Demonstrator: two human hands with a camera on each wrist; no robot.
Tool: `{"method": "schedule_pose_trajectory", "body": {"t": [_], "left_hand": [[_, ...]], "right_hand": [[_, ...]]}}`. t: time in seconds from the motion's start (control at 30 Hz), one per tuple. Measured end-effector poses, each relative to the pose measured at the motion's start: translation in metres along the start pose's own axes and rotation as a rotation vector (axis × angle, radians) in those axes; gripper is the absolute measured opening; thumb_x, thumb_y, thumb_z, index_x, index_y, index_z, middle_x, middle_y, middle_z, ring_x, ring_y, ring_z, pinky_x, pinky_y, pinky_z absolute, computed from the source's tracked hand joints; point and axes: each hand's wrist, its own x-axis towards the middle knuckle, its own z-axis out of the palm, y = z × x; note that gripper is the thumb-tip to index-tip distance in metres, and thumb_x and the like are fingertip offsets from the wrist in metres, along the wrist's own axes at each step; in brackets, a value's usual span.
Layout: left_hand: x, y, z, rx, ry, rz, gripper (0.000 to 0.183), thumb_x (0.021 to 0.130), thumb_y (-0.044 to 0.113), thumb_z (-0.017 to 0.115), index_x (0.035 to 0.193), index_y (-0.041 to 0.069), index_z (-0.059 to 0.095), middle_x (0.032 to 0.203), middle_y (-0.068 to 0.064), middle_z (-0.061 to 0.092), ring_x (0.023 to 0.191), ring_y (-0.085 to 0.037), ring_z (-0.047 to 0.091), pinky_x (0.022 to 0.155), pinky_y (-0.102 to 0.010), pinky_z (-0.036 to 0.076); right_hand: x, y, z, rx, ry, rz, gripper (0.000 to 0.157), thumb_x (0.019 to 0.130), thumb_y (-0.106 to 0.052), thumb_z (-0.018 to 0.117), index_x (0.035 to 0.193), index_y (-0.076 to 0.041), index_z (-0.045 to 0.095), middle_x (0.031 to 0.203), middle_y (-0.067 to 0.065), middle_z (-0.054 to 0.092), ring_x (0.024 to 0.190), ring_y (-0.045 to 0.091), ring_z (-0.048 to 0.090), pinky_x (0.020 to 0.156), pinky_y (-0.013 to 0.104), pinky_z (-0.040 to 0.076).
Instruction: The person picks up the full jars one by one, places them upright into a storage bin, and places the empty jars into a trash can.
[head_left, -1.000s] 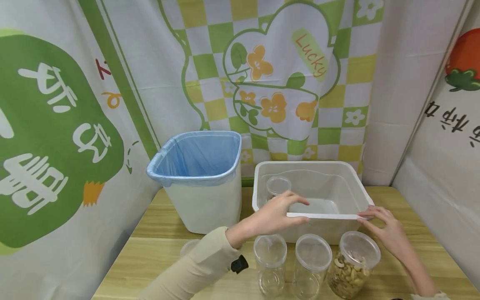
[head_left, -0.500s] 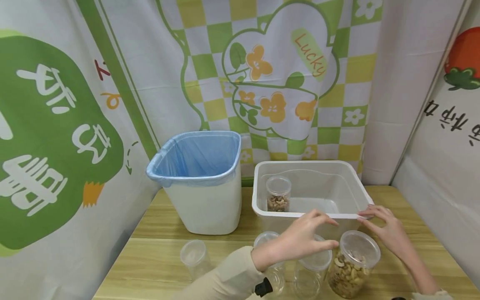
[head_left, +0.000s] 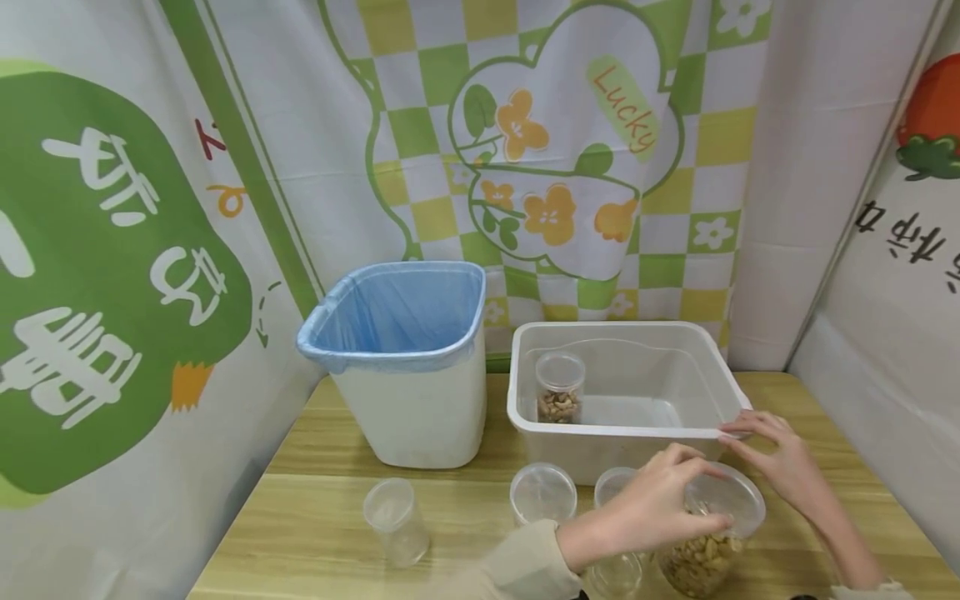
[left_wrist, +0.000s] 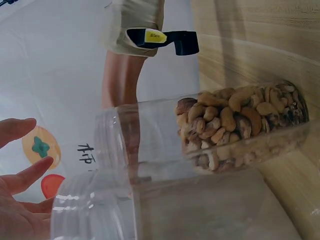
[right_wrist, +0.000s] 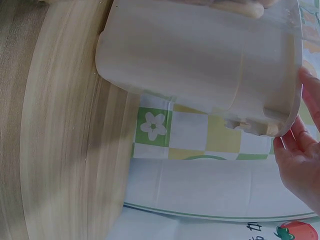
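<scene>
My left hand [head_left: 652,504] is held over the lidded clear jar of mixed nuts [head_left: 701,560], thumb and fingers spread apart. In the left wrist view, the fingers [left_wrist: 30,175] are off to the side of the nut jar's [left_wrist: 235,120] lid, with a gap between. An empty clear jar [head_left: 617,575] is partly hidden under the left forearm. At the front right corner of the white plastic tub [head_left: 622,454], my right hand [head_left: 783,471] grips the rim, as the right wrist view also shows. Inside the tub, at its left, stands a smaller lidded jar of nuts [head_left: 559,402].
A white bin [head_left: 420,417] with a blue liner [head_left: 397,308] stands left of the tub. Two more empty jars, one in front of the tub [head_left: 543,490] and one farther left [head_left: 396,525], stand on the wooden table [head_left: 315,517]. Printed curtains surround the table.
The left hand has moved right and down from above the tub's front rim to over the nut jar, uncovering the jar in the tub. The right hand has stayed on the rim.
</scene>
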Motion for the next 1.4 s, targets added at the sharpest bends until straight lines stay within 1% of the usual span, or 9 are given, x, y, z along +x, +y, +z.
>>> {"method": "schedule_pose_trajectory", "body": {"t": [0.13,0.23,0.3,0.37,0.53,0.63,1.0,1.23,1.4], "left_hand": [[0.006,0.0,0.01,0.022,-0.022,-0.021,0.041,0.083,0.037,0.058,0.121,0.021,0.052,0.125,0.003,0.041,0.111,-0.005,0.039,0.08,-0.016,0.037],[0.01,-0.001,0.017,0.057,-0.02,-0.039,0.042,0.082,0.039,0.059,0.12,0.023,0.052,0.127,0.002,0.039,0.113,-0.007,0.038,0.079,-0.018,0.039],[0.011,-0.001,0.022,0.091,-0.011,-0.039,0.042,0.082,0.041,0.059,0.12,0.023,0.052,0.128,0.001,0.038,0.115,-0.008,0.037,0.079,-0.019,0.04],[0.013,-0.001,0.025,0.132,-0.002,-0.043,0.043,0.081,0.043,0.058,0.119,0.024,0.052,0.128,0.0,0.039,0.115,-0.009,0.037,0.078,-0.02,0.041],[0.016,0.002,0.033,0.23,-0.001,-0.058,0.042,0.082,0.048,0.055,0.118,0.027,0.052,0.128,-0.002,0.039,0.116,-0.01,0.037,0.083,-0.021,0.04],[0.018,0.002,0.038,0.262,0.014,-0.057,0.042,0.081,0.05,0.055,0.116,0.027,0.054,0.127,-0.003,0.04,0.116,-0.01,0.037,0.086,-0.021,0.038],[0.025,0.001,0.046,0.307,-0.016,-0.089,0.044,0.077,0.053,0.058,0.113,0.029,0.055,0.125,-0.001,0.042,0.112,-0.01,0.039,0.084,-0.021,0.038],[0.032,-0.001,0.044,0.31,0.01,-0.05,0.045,0.069,0.052,0.067,0.106,0.027,0.061,0.104,0.014,0.057,0.109,-0.006,0.039,0.086,-0.016,0.032],[0.03,-0.001,0.041,0.304,0.012,-0.038,0.046,0.068,0.053,0.067,0.106,0.028,0.061,0.106,0.014,0.056,0.109,-0.006,0.038,0.086,-0.015,0.031]], "right_hand": [[0.0,0.0,-0.001,-0.007,-0.003,0.002,0.017,0.069,-0.003,0.072,0.086,-0.005,0.067,0.092,-0.008,0.056,0.104,-0.015,0.031,0.088,0.008,0.02],[0.0,-0.001,-0.002,0.019,-0.013,0.009,0.017,0.07,-0.003,0.071,0.085,-0.004,0.067,0.093,-0.011,0.055,0.104,-0.016,0.03,0.098,0.033,0.027],[0.0,-0.001,-0.003,0.038,-0.019,0.015,0.016,0.07,-0.002,0.071,0.085,-0.003,0.066,0.093,-0.012,0.054,0.104,-0.016,0.03,0.093,0.052,0.028],[0.0,-0.002,-0.003,0.042,-0.027,0.029,0.015,0.071,-0.003,0.07,0.086,-0.004,0.066,0.094,-0.012,0.054,0.104,-0.017,0.029,0.087,0.06,0.027],[0.0,-0.002,-0.003,0.046,-0.028,0.042,0.015,0.071,-0.003,0.07,0.086,-0.004,0.066,0.094,-0.01,0.055,0.104,-0.016,0.03,0.088,0.059,0.025],[0.0,0.0,-0.003,0.062,-0.027,0.04,0.015,0.071,-0.002,0.07,0.086,-0.003,0.066,0.094,-0.011,0.055,0.103,-0.016,0.03,0.083,0.065,0.024],[0.0,0.0,-0.003,0.078,-0.045,0.046,0.017,0.072,-0.003,0.07,0.088,-0.003,0.066,0.097,-0.016,0.052,0.104,-0.017,0.028,0.083,0.068,0.021],[0.0,0.001,-0.003,0.081,-0.05,0.06,0.016,0.073,-0.004,0.069,0.088,-0.002,0.065,0.096,-0.016,0.052,0.104,-0.018,0.028,0.084,0.068,0.02],[-0.001,0.001,-0.003,0.078,-0.061,0.068,0.015,0.074,-0.006,0.068,0.089,-0.002,0.065,0.097,-0.011,0.053,0.104,-0.019,0.027,0.083,0.068,0.02]]}}
